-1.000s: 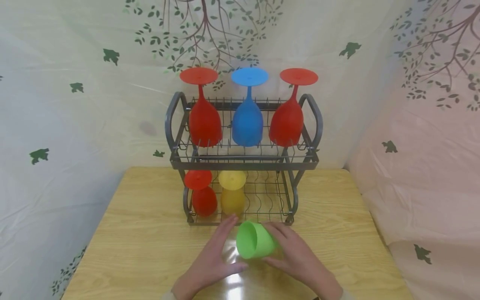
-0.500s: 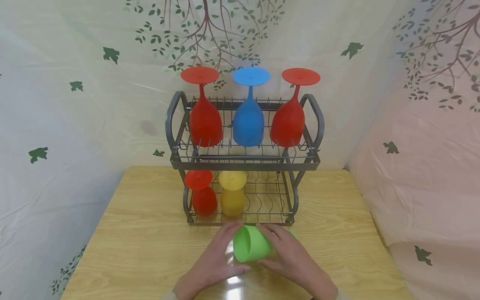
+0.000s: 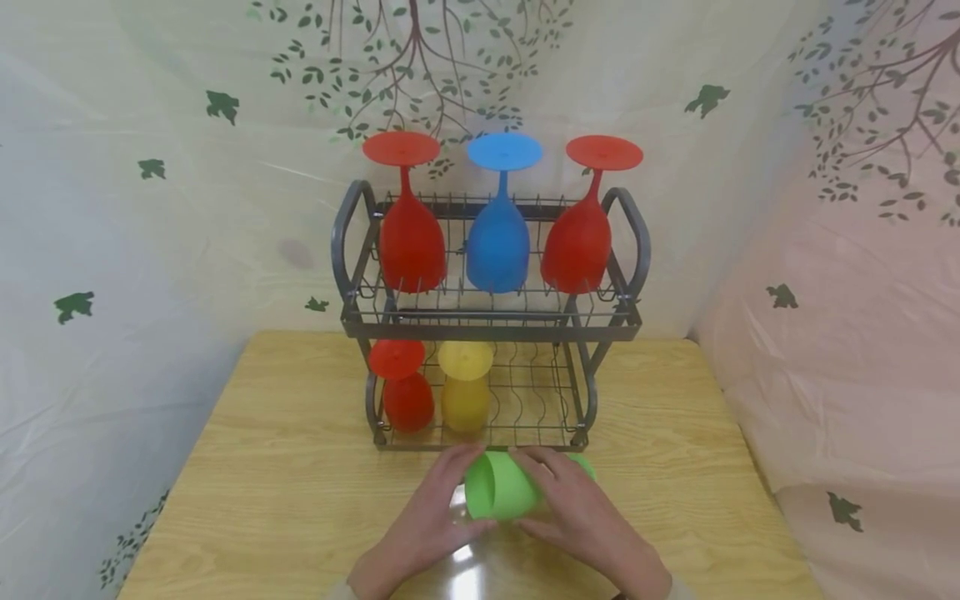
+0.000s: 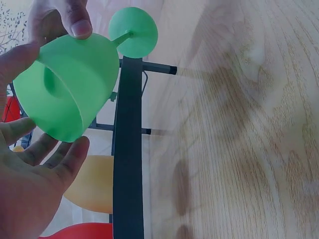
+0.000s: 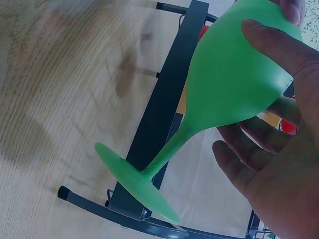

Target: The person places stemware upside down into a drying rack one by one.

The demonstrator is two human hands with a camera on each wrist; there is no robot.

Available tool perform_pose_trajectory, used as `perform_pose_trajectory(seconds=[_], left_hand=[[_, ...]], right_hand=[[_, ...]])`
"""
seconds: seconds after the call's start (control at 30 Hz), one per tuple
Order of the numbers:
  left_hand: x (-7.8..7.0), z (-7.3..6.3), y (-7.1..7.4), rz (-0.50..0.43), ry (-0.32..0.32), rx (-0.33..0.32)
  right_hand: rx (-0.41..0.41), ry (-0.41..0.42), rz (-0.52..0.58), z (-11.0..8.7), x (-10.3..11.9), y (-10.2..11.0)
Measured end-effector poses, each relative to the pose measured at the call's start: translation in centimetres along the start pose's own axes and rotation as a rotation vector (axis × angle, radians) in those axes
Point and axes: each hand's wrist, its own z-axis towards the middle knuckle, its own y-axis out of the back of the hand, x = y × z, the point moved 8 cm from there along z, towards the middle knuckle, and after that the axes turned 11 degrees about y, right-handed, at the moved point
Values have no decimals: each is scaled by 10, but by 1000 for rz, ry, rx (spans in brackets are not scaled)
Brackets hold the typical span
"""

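A green wine glass (image 3: 514, 486) lies sideways in the air between both hands, its bowl mouth turned to the left. My left hand (image 3: 427, 515) holds the rim, thumb on one side and fingertips on the other, as the left wrist view shows on the green bowl (image 4: 94, 69). Around the bowl curl the thumb and fingers of my right hand (image 3: 581, 517). In the right wrist view the stem and round foot (image 5: 137, 181) stick out past that hand, held by nothing. The head view shows only a sliver of the foot behind the right hand.
Just beyond the hands stands a two-tier black dish rack (image 3: 491, 332). Upside down on its top tier are a red glass (image 3: 412, 246), a blue glass (image 3: 498, 247) and another red glass (image 3: 577, 250). Below sit a red glass (image 3: 408, 403) and a yellow glass (image 3: 465, 404).
The left hand has come in to meet the rim. The green wine glass has shifted slightly left and turned more level, with its foot now peeking out beyond the right hand.
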Motion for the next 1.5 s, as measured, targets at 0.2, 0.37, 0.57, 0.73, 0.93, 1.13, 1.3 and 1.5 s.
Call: perform_pose_trajectory(seconds=[0.2,0.37,0.57,0.73,0.93,1.13,1.3,1.5], left_hand=[[7,-1,4,-77,56,-54],[24,-3,4,-274,142,-72],[42,-8,2,-480,227,-60],[50,-12,2,-668,306,-35],[52,-14,4,-758,366,1],[52,-14,4,-831,396,10],[54,-15,3,-864,396,-3],[53,-15,-2,-909,384,9]], right_hand=[[32,-48,20,0,-4,-2],[19,-121,63,-5,-15,3],[-123,-147,48,-17,-24,23],[-284,-207,87,-30,-33,44],[-444,-274,189,-43,-45,58],[-528,-333,286,-54,-54,58],[-561,-386,462,-60,-60,49],[-636,-416,745,-66,-60,35]])
